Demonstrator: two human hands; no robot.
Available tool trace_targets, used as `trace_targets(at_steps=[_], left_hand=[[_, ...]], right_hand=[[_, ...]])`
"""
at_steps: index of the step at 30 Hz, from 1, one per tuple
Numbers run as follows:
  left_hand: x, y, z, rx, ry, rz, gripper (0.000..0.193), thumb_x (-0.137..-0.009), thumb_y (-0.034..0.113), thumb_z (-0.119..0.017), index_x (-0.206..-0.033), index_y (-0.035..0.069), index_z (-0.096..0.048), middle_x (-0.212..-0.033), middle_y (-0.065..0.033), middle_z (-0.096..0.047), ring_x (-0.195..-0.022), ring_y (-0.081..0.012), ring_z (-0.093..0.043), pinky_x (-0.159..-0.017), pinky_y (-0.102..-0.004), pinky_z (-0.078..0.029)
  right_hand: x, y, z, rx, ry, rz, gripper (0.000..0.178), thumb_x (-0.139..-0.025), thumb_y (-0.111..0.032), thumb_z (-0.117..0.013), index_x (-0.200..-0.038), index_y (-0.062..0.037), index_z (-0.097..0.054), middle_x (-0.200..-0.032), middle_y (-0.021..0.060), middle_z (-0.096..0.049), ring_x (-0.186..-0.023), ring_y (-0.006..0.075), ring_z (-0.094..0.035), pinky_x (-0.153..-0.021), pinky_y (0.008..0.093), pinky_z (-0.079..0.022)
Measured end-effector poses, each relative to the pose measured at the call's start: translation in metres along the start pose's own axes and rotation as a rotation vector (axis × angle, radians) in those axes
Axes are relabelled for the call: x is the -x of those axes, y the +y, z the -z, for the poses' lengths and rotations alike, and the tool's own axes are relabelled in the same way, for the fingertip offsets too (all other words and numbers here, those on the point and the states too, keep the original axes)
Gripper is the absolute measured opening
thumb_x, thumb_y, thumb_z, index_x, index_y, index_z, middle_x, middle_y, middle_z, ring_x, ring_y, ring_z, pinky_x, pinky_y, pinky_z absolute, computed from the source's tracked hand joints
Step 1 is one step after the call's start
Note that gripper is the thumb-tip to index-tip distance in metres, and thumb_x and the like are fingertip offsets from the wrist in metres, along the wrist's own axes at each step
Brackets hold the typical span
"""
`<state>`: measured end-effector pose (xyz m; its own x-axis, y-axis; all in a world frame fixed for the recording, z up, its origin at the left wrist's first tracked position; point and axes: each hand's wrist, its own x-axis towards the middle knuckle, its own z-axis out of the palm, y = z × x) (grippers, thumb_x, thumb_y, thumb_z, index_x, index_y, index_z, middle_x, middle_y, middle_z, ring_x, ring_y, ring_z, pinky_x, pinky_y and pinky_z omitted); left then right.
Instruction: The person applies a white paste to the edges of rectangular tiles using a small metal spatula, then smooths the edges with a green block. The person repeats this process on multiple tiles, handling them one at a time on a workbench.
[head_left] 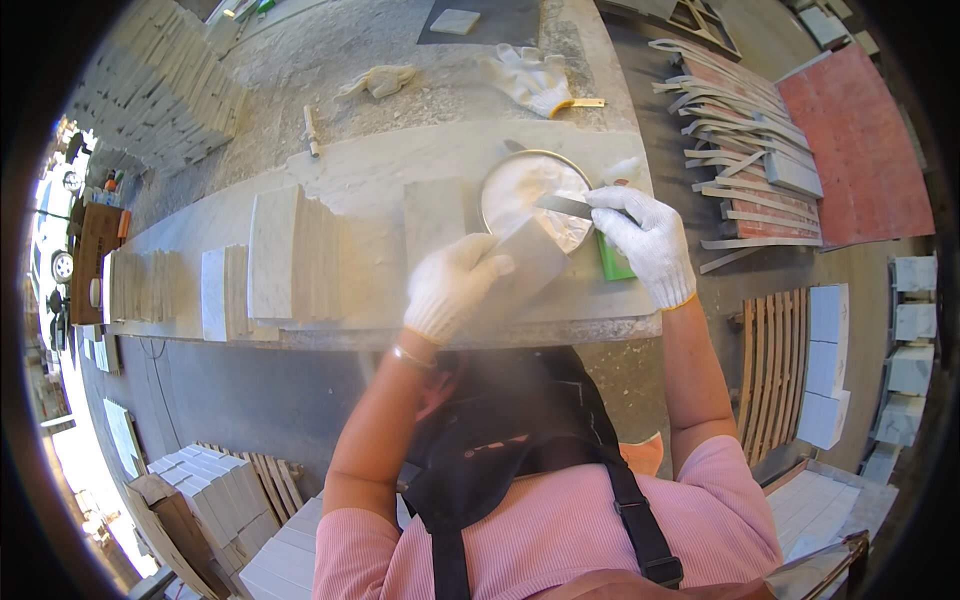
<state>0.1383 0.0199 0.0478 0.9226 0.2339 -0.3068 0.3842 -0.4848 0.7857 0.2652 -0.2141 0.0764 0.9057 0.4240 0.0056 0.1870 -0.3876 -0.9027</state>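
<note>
The round tin (484,205) of white paste (528,182) sits on the bench (380,165), and both gloved hands work close to it. The left hand (455,280), blurred, is closed on a thin grey tile (533,258), thumb on top; the tile is held tilted over the tin's near left edge, and whether it touches the rim I cannot tell. The right hand (643,235), at the tin's right, pinches a putty knife (566,206) whose blade reaches over the paste; whether it dips in is unclear.

Left of the tin another tile (436,212) lies flat. Farther left a tall tile stack (280,250) stands on edge, with a middle stack (224,290) and an end stack (142,285) beyond it. A green box (614,258) is just right of the tin, partly behind the right hand; an unworn glove (528,78) lies on its far side.

As a judgement, the work seems midway: one tile is in hand, and plenty of paste remains in the tin. The stacks' faces show too little to tell which tiles are finished and which remain.
</note>
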Motion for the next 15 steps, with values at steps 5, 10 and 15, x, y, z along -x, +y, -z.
trace_targets(at_steps=[5, 10, 15], left_hand=[[-0.002, 0.0, 0.004, 0.069, -0.038, 0.009, 0.045, -0.091, 0.042, -0.068, -0.124, 0.012, -0.075, -0.111, -0.0154, -0.077, -0.104, -0.0301, -0.073, -0.092, -0.0381, -0.054], [-0.004, 0.0, 0.007, 0.104, -0.052, 0.001, 0.044, -0.091, 0.039, -0.068, -0.122, 0.009, -0.075, -0.108, -0.0165, -0.077, -0.101, -0.0284, -0.074, -0.091, -0.0372, -0.054], [-0.002, 0.001, 0.007, 0.145, -0.043, -0.009, 0.042, -0.092, 0.037, -0.069, -0.121, 0.008, -0.075, -0.107, -0.0166, -0.077, -0.099, -0.0277, -0.073, -0.089, -0.0368, -0.054]], right_hand=[[-0.013, 0.011, -0.006, 0.041, -0.007, 0.019, 0.022, -0.095, -0.004, -0.071, -0.115, -0.0019, -0.078, -0.091, -0.0001, -0.071, -0.074, 0.0061, -0.059, -0.067, 0.0233, -0.049], [-0.017, 0.006, -0.009, -0.088, -0.142, -0.087, 0.025, -0.094, -0.007, -0.071, -0.117, -0.0003, -0.077, -0.091, 0.002, -0.072, -0.072, 0.0078, -0.061, -0.067, 0.0239, -0.051], [-0.016, 0.0, -0.002, -0.22, -0.127, -0.236, 0.025, -0.093, -0.008, -0.071, -0.117, -0.0021, -0.077, -0.087, 0.0007, -0.071, -0.066, 0.0041, -0.058, -0.057, 0.0203, -0.043]])
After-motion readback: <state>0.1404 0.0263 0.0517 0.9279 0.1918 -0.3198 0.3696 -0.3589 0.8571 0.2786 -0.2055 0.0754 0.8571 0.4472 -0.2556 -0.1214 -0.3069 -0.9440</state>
